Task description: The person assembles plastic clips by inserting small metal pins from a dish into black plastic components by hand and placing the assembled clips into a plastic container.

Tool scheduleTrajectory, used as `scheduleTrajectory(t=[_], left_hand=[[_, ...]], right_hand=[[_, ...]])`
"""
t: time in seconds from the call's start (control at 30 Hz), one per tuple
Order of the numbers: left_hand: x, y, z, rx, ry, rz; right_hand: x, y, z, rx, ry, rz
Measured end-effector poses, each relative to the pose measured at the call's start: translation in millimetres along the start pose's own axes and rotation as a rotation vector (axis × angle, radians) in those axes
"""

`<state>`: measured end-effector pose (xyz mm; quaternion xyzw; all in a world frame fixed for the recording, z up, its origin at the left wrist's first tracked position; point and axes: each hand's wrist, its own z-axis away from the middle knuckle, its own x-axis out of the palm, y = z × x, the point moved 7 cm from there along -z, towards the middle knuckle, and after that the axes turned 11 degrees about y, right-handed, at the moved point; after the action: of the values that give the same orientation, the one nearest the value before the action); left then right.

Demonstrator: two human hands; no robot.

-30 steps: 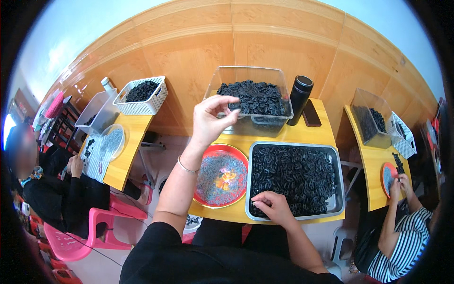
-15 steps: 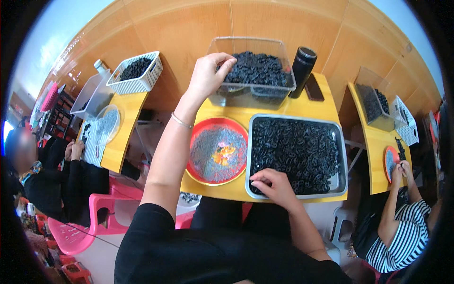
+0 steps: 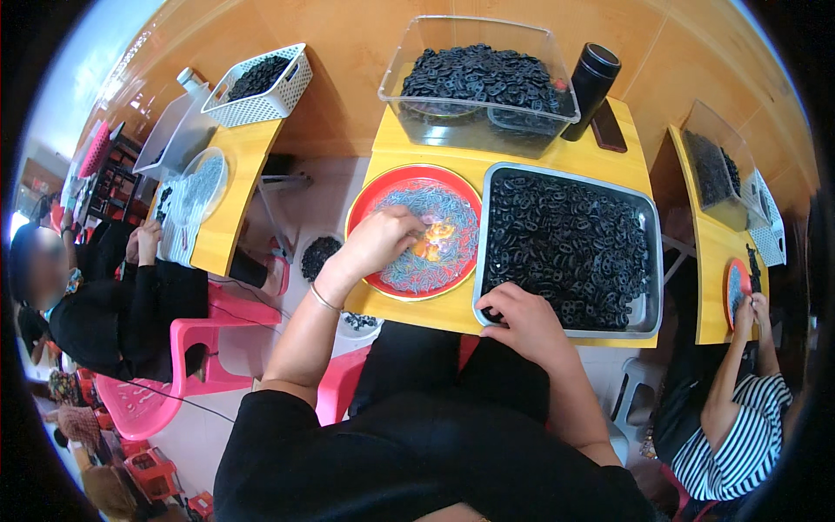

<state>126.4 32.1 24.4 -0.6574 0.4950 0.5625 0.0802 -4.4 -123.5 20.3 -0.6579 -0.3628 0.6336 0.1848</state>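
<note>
My left hand (image 3: 380, 240) is over a round red tray (image 3: 396, 180) strewn with small thin grey-blue metal pieces. Its thumb and fingertips are drawn together at the pieces; what they pinch, if anything, is too small to make out. A bangle circles that wrist. At the near left corner of a rectangular metal tray (image 3: 654, 252), my right hand (image 3: 529, 324) has its fingers curled and closed. Whatever it grips is hidden. Many small black oval pieces with holes (image 3: 565, 239) fill the metal tray.
Behind the trays stands a clear plastic bin (image 3: 417, 129) heaped with black pieces. Beside it are a black flask (image 3: 593, 91) and a dark flat phone-like object (image 3: 609, 129). People work at yellow tables on the left and right. A pink chair (image 3: 187, 365) stands left.
My left hand has come down and toward me, from beside the clear bin to the red tray. My right hand remains at the metal tray's near left corner. The view has shifted.
</note>
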Motion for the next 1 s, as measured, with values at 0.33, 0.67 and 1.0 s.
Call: scheduleTrajectory(t=[0.33, 0.67, 1.0], left_hand=[[10, 7, 9, 0.1, 0.04, -0.287], [17, 19, -3, 0.125, 0.043, -0.4], [30, 6, 9, -0.493, 0.207, 0.729]], right_hand=[[0, 4, -1, 0.009, -0.009, 0.032], [-4, 4, -1, 0.0, 0.03, -0.035], [-55, 26, -24, 0.004, 0.343, 0.118]])
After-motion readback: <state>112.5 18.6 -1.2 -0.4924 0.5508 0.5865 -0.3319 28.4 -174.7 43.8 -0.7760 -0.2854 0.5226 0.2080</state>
